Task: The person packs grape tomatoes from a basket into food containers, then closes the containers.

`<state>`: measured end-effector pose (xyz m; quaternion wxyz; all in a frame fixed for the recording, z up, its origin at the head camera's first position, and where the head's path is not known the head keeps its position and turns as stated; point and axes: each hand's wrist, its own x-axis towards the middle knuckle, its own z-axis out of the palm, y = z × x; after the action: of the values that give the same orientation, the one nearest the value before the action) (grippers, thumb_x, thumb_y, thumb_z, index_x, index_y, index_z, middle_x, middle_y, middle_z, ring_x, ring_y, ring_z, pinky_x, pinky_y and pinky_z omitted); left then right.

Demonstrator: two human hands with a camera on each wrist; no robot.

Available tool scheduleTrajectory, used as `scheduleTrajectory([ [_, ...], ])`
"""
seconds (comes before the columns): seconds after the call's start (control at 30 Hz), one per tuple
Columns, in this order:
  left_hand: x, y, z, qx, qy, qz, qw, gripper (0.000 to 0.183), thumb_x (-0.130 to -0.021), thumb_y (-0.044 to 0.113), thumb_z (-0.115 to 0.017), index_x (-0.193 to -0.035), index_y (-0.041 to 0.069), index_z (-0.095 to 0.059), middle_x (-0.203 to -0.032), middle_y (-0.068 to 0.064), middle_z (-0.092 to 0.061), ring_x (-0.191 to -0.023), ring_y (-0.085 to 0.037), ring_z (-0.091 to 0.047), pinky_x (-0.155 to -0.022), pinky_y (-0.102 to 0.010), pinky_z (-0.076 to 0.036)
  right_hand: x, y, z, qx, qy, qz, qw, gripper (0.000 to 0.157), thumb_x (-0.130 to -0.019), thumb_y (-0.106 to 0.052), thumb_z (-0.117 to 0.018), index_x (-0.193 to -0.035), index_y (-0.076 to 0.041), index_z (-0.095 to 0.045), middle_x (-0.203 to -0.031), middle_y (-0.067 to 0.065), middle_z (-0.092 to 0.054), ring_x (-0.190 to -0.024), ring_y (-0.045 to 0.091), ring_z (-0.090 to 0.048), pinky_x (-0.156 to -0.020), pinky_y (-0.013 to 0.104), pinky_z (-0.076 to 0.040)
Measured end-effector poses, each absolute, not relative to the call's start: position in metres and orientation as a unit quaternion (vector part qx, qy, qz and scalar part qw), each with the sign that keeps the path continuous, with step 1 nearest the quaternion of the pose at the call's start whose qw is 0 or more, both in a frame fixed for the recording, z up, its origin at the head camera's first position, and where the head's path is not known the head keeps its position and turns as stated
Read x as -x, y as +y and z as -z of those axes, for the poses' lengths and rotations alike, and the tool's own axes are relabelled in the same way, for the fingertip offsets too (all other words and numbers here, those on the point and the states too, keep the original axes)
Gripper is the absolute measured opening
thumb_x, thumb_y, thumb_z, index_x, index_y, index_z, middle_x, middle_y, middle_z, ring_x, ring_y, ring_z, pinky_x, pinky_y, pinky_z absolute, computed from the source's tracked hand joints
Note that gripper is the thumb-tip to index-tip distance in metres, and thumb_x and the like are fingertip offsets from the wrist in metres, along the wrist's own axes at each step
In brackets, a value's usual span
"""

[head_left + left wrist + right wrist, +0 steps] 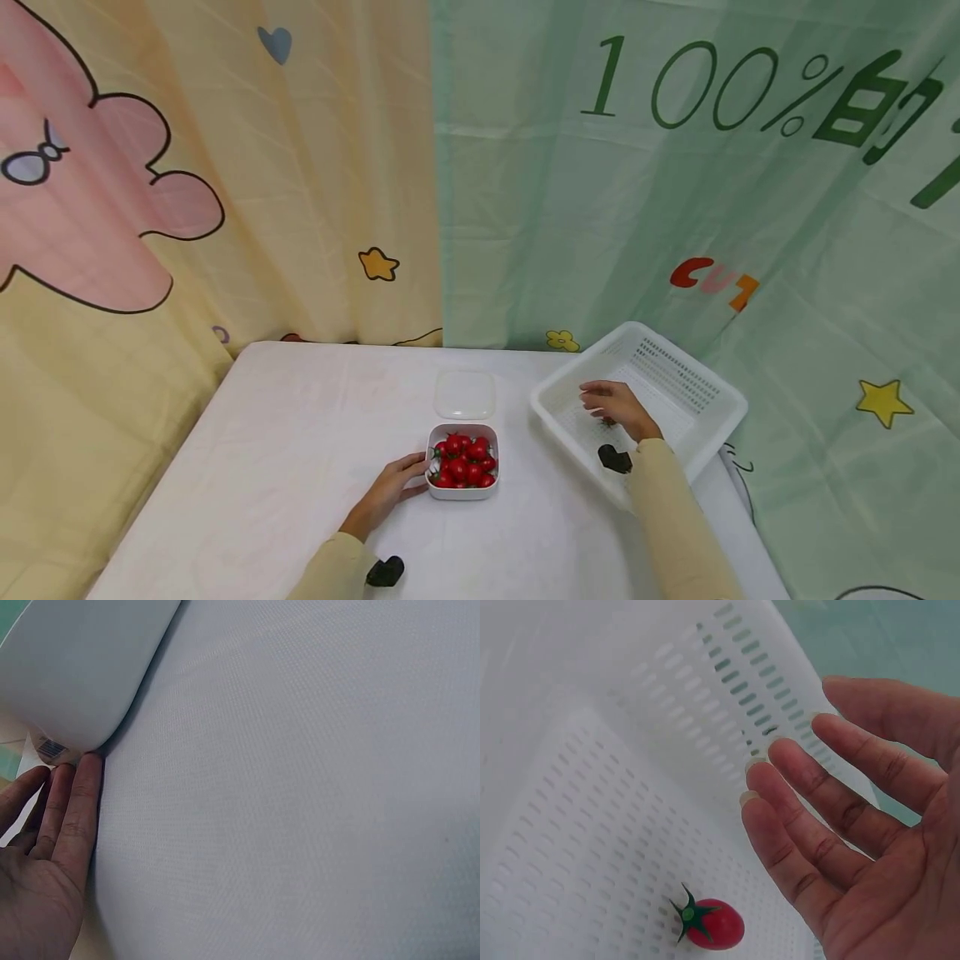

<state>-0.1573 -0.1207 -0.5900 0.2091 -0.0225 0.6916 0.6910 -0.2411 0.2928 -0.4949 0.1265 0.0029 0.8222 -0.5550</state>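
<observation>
My left hand [392, 487] touches the left side of a small white box [461, 494] with its fingertips; in the left wrist view the straight fingers [79, 817] meet the box's lower edge. Red cherry tomatoes [459, 468] with green stems fill the box. Over the white perforated basket [551, 398] at the right is my right hand [617, 403], fingers spread and holding nothing. One cherry tomato [718, 924] with a green star-shaped stem lies on the basket floor below that hand in the right wrist view.
A clear square lid [465, 395] lies flat behind the box. A white cloth covers the table [300, 433]. Printed curtains [517, 183] hang behind the table and along its sides. The basket stands at an angle by the table's right edge.
</observation>
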Motion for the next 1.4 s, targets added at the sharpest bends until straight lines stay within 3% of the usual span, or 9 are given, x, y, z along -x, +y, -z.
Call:
scheduleTrajectory([
  [0.17,0.157,-0.119,0.588,0.028,0.695,-0.687,0.211,0.060,-0.099,0.030,-0.053,-0.140,-0.011,-0.037,-0.141,-0.028,-0.043,-0.122,-0.036,-0.050,-0.097,-0.043,-0.050,0.245,0.305,0.500,-0.033,0.822,0.554,0.126,0.046,-0.095,-0.014,-0.060,-0.133,0.009,-0.048,-0.127,0.025,-0.056,-0.103,0.027,-0.060,-0.095,0.049,-0.049],
  [0.37,0.157,-0.120,0.588,0.023,0.696,-0.685,0.214,0.063,-0.099,0.032,-0.054,-0.141,-0.011,-0.036,-0.142,-0.029,-0.041,-0.123,-0.038,-0.049,-0.097,-0.044,-0.050,0.249,0.314,0.514,-0.083,0.828,0.538,0.136,0.046,-0.095,-0.013,-0.058,-0.134,0.009,-0.047,-0.120,0.022,-0.059,-0.105,0.035,-0.058,-0.089,0.041,-0.052],
  [0.93,0.156,-0.120,0.588,0.021,0.696,-0.684,0.217,0.063,-0.099,0.030,-0.053,-0.141,-0.012,-0.034,-0.143,-0.030,-0.039,-0.125,-0.040,-0.047,-0.097,-0.044,-0.049,0.239,0.330,0.526,-0.129,0.847,0.497,0.139,0.040,-0.093,-0.005,-0.057,-0.125,0.016,-0.049,-0.106,0.025,-0.064,-0.091,0.029,-0.061,-0.077,0.037,-0.056],
  [1.4,0.156,-0.119,0.588,0.023,0.696,-0.684,0.219,0.062,-0.100,0.029,-0.052,-0.142,-0.012,-0.033,-0.144,-0.030,-0.037,-0.127,-0.041,-0.045,-0.098,-0.044,-0.049,0.235,0.339,0.531,-0.153,0.819,0.514,0.202,0.030,-0.090,0.000,-0.058,-0.116,0.014,-0.054,-0.090,0.011,-0.063,-0.073,0.017,-0.058,-0.067,0.029,-0.056],
])
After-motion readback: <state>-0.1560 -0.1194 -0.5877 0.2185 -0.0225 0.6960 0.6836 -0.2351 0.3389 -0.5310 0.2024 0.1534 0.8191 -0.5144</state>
